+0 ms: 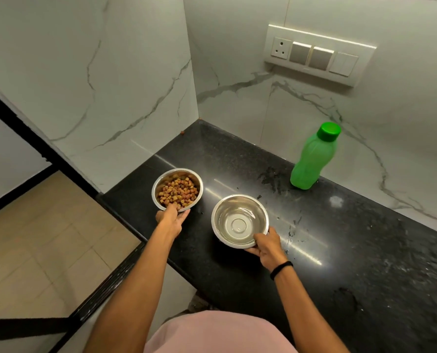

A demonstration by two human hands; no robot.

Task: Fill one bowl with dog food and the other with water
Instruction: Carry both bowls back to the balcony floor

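Two steel bowls stand on the black stone counter (339, 250). The left bowl (161, 180) holds brown dog food kibble (177, 191). My left hand (171, 217) grips its near rim, thumb over the edge. The right bowl (218, 212) holds clear water. My right hand (267, 247) grips its near right rim, thumb inside and fingers underneath. A green plastic bottle (311, 159) with its green cap on stands upright at the back, near the wall.
Water drops and smears mark the counter between the bowls and the bottle. Marble walls close the left and back sides; a switch panel (319, 54) hangs on the back wall. The counter's left edge drops to a tiled floor (46, 238).
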